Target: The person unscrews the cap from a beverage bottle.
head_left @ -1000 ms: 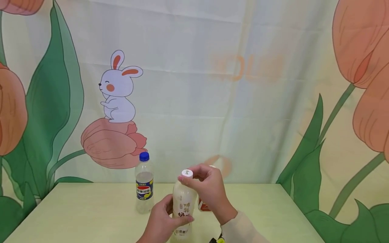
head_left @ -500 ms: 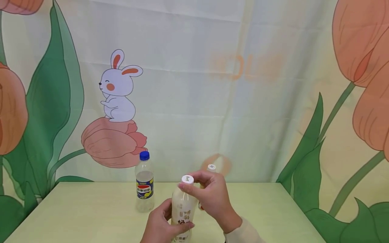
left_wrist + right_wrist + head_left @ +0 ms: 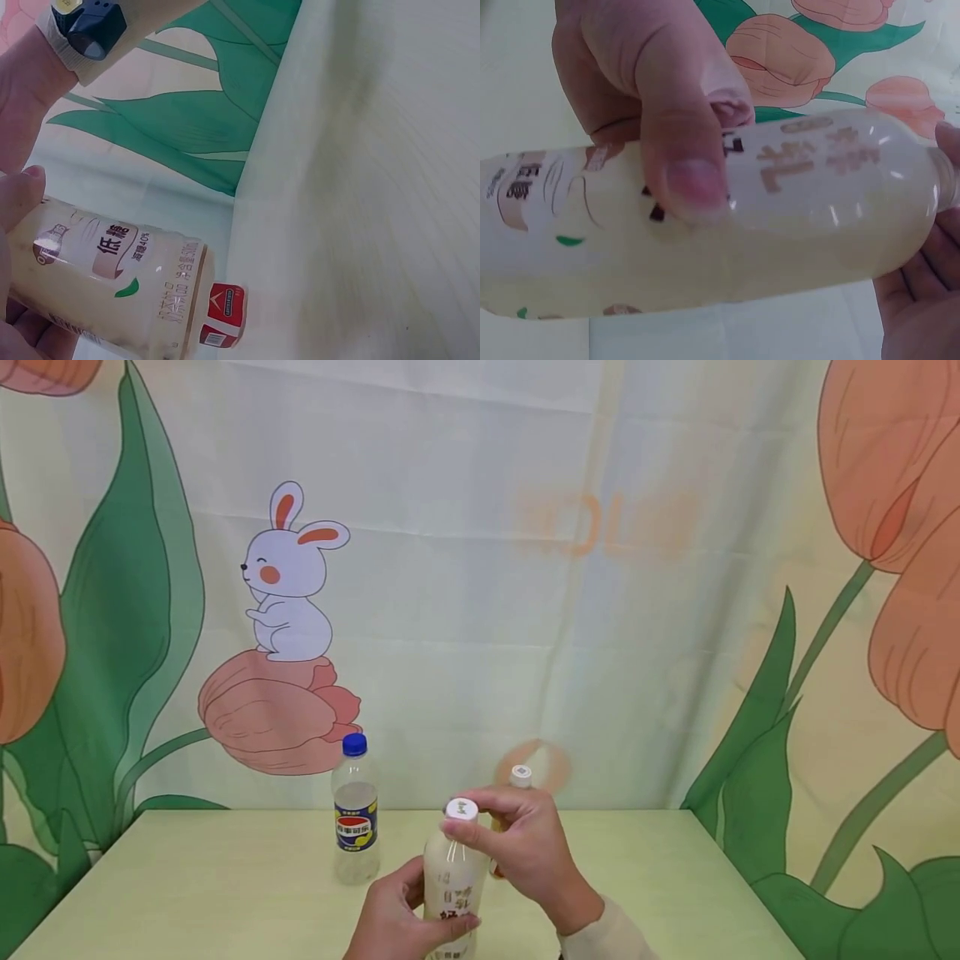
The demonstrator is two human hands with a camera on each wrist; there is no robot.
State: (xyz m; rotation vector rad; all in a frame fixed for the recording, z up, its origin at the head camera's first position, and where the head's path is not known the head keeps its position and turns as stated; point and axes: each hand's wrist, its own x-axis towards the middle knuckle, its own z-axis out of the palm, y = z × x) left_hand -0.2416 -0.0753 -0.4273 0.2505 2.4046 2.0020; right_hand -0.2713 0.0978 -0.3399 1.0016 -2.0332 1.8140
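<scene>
In the head view, a clear plastic bottle (image 3: 450,881) of pale, milky drink stands upright between both hands. My left hand (image 3: 393,914) grips its lower body, the thumb across the printed label. The fingers and thumb of my right hand (image 3: 528,847) pinch the white cap (image 3: 462,811) at the top. The left wrist view shows the bottle's base (image 3: 176,300) held apart from the tabletop. In the right wrist view the left thumb (image 3: 686,176) presses on the label, and the right fingers (image 3: 922,277) are by the neck, mostly cut off.
A blue-capped cola bottle (image 3: 356,822) stands on the pale table (image 3: 187,877) to the left. Behind my right hand is another white-capped bottle (image 3: 521,775), partly hidden; its red label (image 3: 227,301) shows in the left wrist view. A printed curtain (image 3: 450,610) hangs behind the table.
Both hands and the milky bottle have moved slightly down in the head view, toward me. More of the white-capped bottle behind my right hand now shows. The grips look the same.
</scene>
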